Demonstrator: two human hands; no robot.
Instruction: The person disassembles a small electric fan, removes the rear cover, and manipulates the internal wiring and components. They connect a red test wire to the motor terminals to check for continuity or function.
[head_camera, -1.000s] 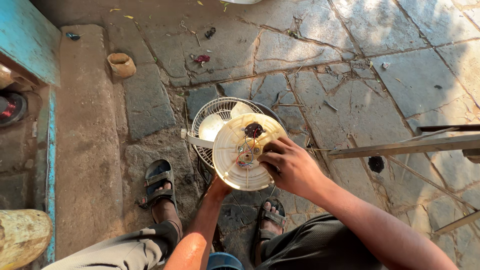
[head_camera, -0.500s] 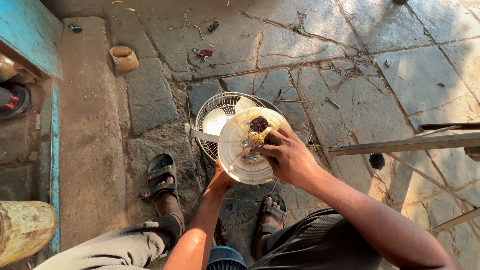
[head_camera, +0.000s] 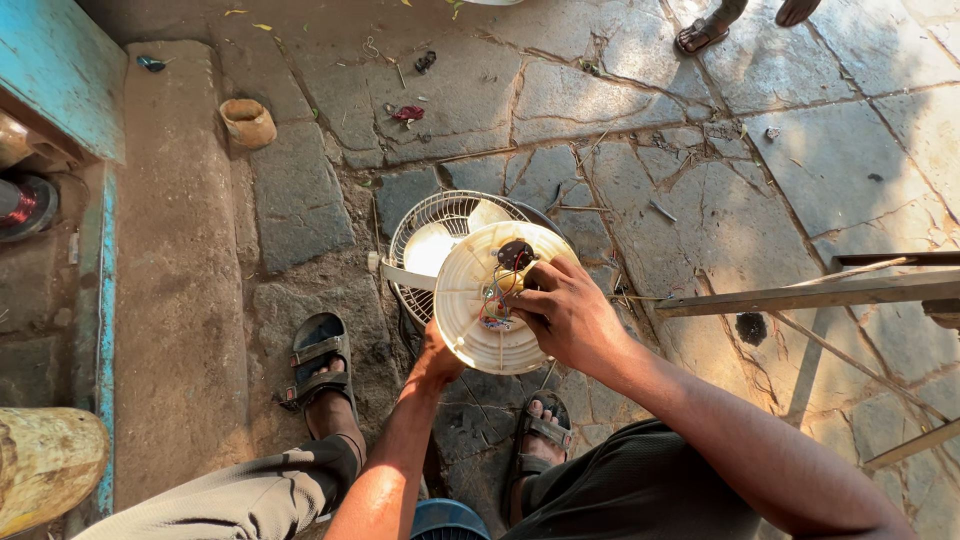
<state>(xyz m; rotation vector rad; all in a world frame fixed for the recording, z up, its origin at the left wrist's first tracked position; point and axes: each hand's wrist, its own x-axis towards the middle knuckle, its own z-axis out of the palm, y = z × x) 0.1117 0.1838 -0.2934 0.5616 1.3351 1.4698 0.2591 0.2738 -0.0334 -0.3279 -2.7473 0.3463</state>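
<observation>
The left hand (head_camera: 437, 358) grips the round cream fan base (head_camera: 497, 297) from below, its fingers hidden. The right hand (head_camera: 566, 312) pinches the wires (head_camera: 497, 303) inside its hollow. Just beyond lies the wire fan cage (head_camera: 440, 235); farther left, a clay pot (head_camera: 247, 122).

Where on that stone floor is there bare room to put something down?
The broad slabs right of the fan, between the other person's sandalled feet and the wooden frame, lie mostly bare. So does the smooth ledge left of the sandal. It is crowded around both hands and near the clay pot.
</observation>
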